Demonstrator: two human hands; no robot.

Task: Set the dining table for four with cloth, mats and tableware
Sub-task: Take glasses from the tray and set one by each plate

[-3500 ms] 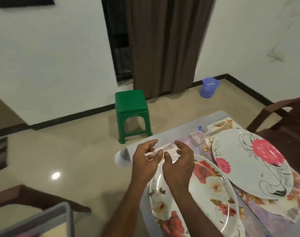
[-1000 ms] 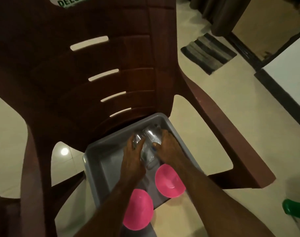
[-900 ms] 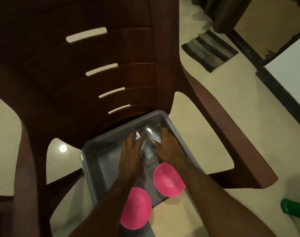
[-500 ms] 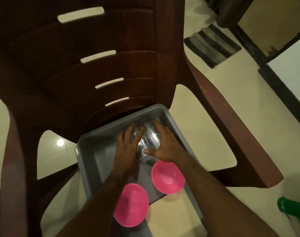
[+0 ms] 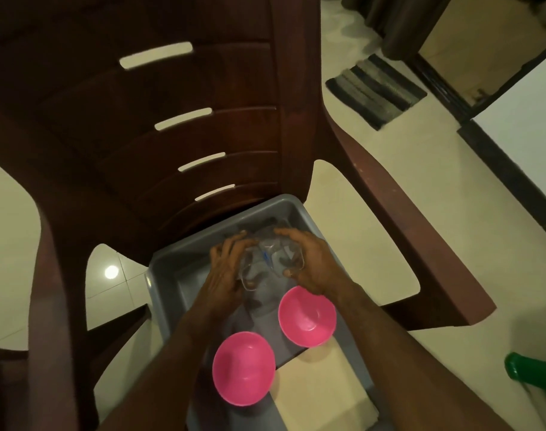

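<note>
Grey tub (image 5: 172, 275) on chair (image 5: 141, 135): left hand (image 5: 226, 269) and right hand (image 5: 309, 262), fingers curled around clear glasses (image 5: 270, 258), perhaps two; pink bowls (image 5: 307, 315) at 6 o'clock.

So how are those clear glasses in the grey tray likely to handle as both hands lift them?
The clear glasses look smooth and shiny, so probably slippery. They seem bunched together between the left hand and right hand, so they may clink and chip. Rounded sides suggest they could roll if set down sideways in the grey tray.

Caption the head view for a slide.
Both hands grip clear glasses in a grey tub beside two pink bowls.
</note>
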